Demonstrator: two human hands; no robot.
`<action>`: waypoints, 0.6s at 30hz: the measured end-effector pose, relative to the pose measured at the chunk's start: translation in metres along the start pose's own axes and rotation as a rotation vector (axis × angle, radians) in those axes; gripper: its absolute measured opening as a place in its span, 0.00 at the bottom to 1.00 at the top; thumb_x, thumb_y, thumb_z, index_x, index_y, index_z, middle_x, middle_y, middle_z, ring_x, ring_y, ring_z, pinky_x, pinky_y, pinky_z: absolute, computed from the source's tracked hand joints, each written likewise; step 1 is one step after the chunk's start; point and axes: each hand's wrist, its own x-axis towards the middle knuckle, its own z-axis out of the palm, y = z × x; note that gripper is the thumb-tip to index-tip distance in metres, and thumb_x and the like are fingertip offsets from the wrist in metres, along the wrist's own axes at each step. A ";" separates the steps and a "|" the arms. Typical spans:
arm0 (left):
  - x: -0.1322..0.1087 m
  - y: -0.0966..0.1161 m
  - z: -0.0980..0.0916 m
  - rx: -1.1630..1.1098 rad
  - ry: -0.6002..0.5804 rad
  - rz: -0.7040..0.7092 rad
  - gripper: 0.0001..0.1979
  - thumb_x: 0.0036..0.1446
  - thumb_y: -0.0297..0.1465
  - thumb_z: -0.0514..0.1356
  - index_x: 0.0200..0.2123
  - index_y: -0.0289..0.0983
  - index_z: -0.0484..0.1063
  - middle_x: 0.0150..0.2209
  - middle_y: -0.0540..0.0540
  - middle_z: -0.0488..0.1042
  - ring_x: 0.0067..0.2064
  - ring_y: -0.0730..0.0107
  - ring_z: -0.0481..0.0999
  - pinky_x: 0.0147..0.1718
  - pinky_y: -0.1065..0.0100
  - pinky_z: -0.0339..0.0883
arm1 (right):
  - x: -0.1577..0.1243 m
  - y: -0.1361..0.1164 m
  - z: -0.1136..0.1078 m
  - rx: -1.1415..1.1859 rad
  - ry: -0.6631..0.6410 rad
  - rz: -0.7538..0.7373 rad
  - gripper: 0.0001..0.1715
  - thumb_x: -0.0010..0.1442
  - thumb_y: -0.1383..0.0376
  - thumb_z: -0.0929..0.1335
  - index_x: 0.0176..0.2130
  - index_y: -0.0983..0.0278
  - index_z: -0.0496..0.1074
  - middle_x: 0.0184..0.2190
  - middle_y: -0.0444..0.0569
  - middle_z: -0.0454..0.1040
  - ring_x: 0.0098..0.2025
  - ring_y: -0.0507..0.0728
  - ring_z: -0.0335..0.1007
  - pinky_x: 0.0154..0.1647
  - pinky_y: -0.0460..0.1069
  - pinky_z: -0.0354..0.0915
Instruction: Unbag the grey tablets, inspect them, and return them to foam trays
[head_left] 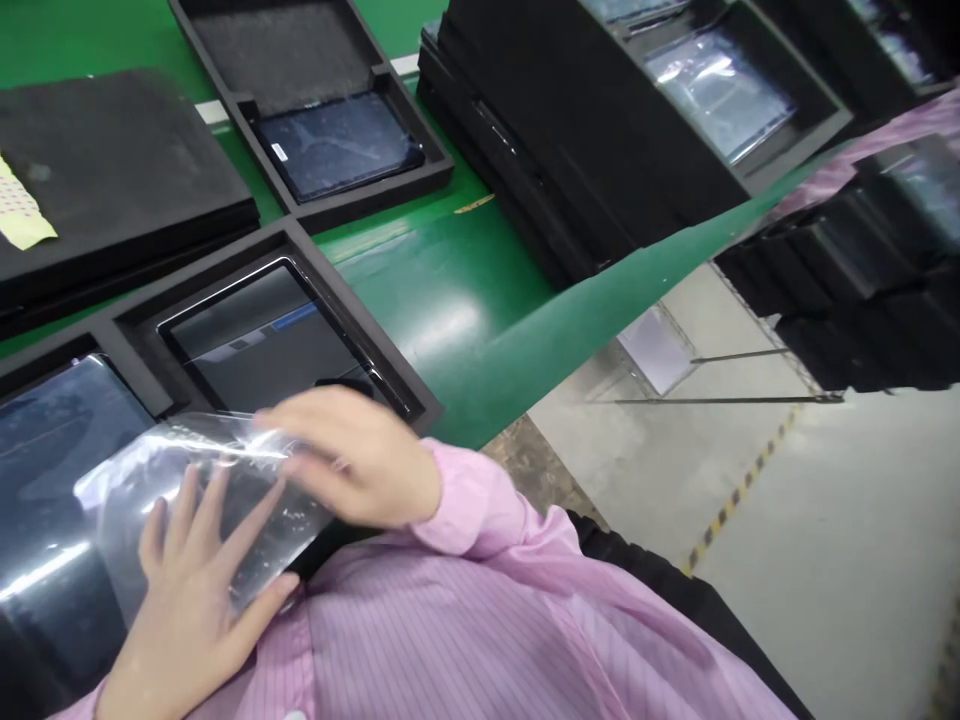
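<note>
My right hand (367, 455) is closed on the upper right edge of a clear plastic film (124, 500), thumb and fingers together. Spread wide, the fingers of my left hand (184, 600) lie flat against the same wrinkled sheet. The film is held close to my body, over the near side of a black foam tray (124, 350). In the tray's right compartment rests a dark tablet (240, 350), its screen showing a blue bar. A second tablet (52, 440), glossy and reflective, occupies the left compartment. The film and my hands partly cover both.
Behind stands another foam tray (292, 40) with a tablet (341, 145). A closed black foam stack (112, 150) bearing a yellow note (22, 210) is at left. Stacked trays (540, 110) rise at right on the green table mat (450, 310). Beyond the table edge is a rack (750, 355).
</note>
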 end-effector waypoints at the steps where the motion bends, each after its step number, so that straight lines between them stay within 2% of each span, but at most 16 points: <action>1: 0.002 0.000 -0.005 0.011 0.007 -0.004 0.39 0.59 0.39 0.57 0.71 0.53 0.45 0.71 0.40 0.53 0.70 0.30 0.48 0.61 0.26 0.45 | -0.002 0.007 -0.017 -0.072 0.052 0.113 0.19 0.72 0.65 0.58 0.53 0.71 0.70 0.51 0.52 0.77 0.54 0.53 0.70 0.59 0.49 0.64; 3: 0.012 -0.001 -0.014 0.000 0.012 -0.018 0.38 0.62 0.40 0.54 0.72 0.48 0.44 0.69 0.38 0.57 0.68 0.37 0.57 0.63 0.33 0.48 | -0.005 0.019 -0.047 -0.255 0.069 0.314 0.18 0.70 0.69 0.58 0.52 0.69 0.72 0.47 0.53 0.77 0.50 0.57 0.70 0.55 0.53 0.65; 6: 0.037 -0.007 -0.021 -0.018 0.037 -0.108 0.35 0.65 0.41 0.51 0.71 0.41 0.46 0.67 0.34 0.60 0.66 0.42 0.63 0.60 0.42 0.61 | -0.010 0.029 -0.065 -0.443 -0.125 0.495 0.17 0.67 0.71 0.61 0.45 0.69 0.77 0.37 0.54 0.76 0.40 0.59 0.68 0.47 0.55 0.65; 9: 0.064 -0.010 -0.018 0.121 0.076 -0.211 0.33 0.65 0.43 0.51 0.68 0.34 0.56 0.58 0.27 0.69 0.58 0.39 0.71 0.53 0.44 0.67 | -0.015 0.024 -0.054 -0.561 -0.284 0.632 0.16 0.68 0.66 0.63 0.40 0.66 0.80 0.34 0.54 0.74 0.39 0.61 0.66 0.44 0.55 0.62; 11: 0.079 -0.006 -0.013 0.225 0.112 -0.307 0.33 0.63 0.45 0.53 0.65 0.32 0.61 0.51 0.26 0.71 0.52 0.37 0.74 0.48 0.43 0.69 | -0.017 0.017 -0.041 -0.670 -0.283 0.689 0.20 0.69 0.60 0.62 0.39 0.65 0.80 0.36 0.56 0.73 0.42 0.63 0.66 0.43 0.56 0.59; 13: 0.089 -0.001 -0.009 0.227 0.139 -0.377 0.35 0.61 0.46 0.55 0.65 0.31 0.61 0.50 0.25 0.69 0.50 0.36 0.74 0.46 0.43 0.69 | -0.017 0.011 -0.032 -0.736 -0.262 0.703 0.24 0.71 0.56 0.60 0.38 0.66 0.79 0.37 0.57 0.73 0.43 0.64 0.65 0.43 0.57 0.57; 15: 0.096 0.003 -0.007 0.072 0.127 -0.428 0.38 0.59 0.45 0.58 0.66 0.30 0.59 0.52 0.26 0.66 0.55 0.36 0.71 0.50 0.42 0.67 | -0.016 0.011 -0.028 -0.719 -0.270 0.718 0.26 0.71 0.57 0.57 0.36 0.66 0.77 0.36 0.56 0.73 0.41 0.63 0.65 0.42 0.56 0.56; 18: 0.102 0.002 -0.011 -0.362 0.148 -0.622 0.43 0.55 0.46 0.61 0.68 0.32 0.54 0.57 0.28 0.62 0.59 0.44 0.69 0.56 0.46 0.65 | -0.012 0.017 -0.032 -0.569 -0.266 0.780 0.26 0.72 0.62 0.55 0.29 0.64 0.72 0.31 0.52 0.71 0.37 0.60 0.65 0.42 0.55 0.55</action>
